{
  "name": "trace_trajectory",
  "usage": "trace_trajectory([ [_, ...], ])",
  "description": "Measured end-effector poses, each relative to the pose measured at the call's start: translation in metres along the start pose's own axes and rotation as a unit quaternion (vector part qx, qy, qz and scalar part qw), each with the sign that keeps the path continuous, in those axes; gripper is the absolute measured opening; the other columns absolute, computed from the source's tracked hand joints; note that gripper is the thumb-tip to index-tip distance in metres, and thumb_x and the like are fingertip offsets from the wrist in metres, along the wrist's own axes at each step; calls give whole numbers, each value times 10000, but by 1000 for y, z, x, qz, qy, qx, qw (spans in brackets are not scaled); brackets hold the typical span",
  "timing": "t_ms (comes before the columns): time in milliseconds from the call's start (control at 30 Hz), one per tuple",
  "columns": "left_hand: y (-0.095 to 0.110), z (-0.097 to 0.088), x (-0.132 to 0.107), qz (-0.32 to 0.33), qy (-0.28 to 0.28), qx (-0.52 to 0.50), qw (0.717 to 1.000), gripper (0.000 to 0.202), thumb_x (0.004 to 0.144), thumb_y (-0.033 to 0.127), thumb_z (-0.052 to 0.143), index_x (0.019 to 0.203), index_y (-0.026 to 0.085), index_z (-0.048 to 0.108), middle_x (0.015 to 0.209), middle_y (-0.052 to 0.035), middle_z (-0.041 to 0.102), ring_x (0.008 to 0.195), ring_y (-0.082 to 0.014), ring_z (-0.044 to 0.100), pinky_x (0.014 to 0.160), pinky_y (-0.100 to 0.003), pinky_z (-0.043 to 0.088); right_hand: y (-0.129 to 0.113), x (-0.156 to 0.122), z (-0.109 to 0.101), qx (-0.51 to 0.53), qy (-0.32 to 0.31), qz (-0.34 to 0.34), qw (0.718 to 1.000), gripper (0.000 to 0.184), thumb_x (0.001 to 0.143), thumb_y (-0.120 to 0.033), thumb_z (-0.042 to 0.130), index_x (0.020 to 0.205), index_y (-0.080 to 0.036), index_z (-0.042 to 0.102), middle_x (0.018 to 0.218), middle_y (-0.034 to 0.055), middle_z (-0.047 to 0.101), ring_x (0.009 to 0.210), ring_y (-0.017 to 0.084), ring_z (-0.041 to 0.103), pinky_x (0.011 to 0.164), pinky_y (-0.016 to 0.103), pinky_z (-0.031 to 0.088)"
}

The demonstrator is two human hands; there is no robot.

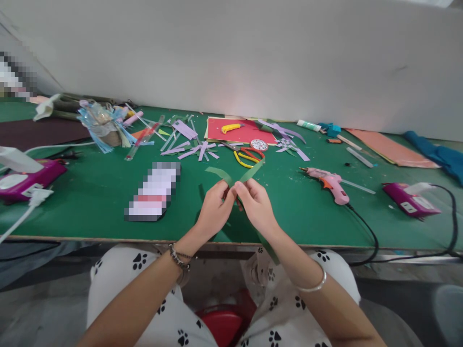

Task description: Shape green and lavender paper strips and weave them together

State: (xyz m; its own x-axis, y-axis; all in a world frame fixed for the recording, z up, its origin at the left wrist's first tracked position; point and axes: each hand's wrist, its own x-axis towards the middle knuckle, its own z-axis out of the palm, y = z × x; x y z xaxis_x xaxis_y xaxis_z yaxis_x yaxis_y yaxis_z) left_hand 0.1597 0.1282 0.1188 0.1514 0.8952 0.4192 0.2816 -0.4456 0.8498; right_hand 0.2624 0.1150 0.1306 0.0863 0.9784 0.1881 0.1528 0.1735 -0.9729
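fingers (221, 188) of the left hand (215, 206) and right hand (255, 204) pinch green material (255, 171) close together, seemingly to keep it steady.

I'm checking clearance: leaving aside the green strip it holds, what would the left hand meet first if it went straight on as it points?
Most likely the right hand, close beside the left hand at the green strip; whether they touch is unclear.
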Motion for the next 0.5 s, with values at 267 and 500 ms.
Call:
trace_trajectory([
  [267, 2, 1, 1, -115, -27, -161, 980, 225, 758, 287, 418, 557, 201, 363, 468, 63, 367, 406, -76, 376, 412, -207, 306, -1, 2, -4, -42, -27, -15, 999, 345, 765, -363, 455, 506, -203, 294, 422, -79, 307, 402, 53, 298, 398, 203, 241],
  [500, 6, 1, 2, -123, -23, -208, 970, 182, 729, 330, 433, 612, 192, 422, 485, 62, 396, 418, -75, 390, 414, -198, 332, -4, 1, 1, 56, -6, 39, 998, 375, 741, -413, 488, 507, -206, 281, 416, -89, 270, 386, 48, 254, 376, 195, 213],
])
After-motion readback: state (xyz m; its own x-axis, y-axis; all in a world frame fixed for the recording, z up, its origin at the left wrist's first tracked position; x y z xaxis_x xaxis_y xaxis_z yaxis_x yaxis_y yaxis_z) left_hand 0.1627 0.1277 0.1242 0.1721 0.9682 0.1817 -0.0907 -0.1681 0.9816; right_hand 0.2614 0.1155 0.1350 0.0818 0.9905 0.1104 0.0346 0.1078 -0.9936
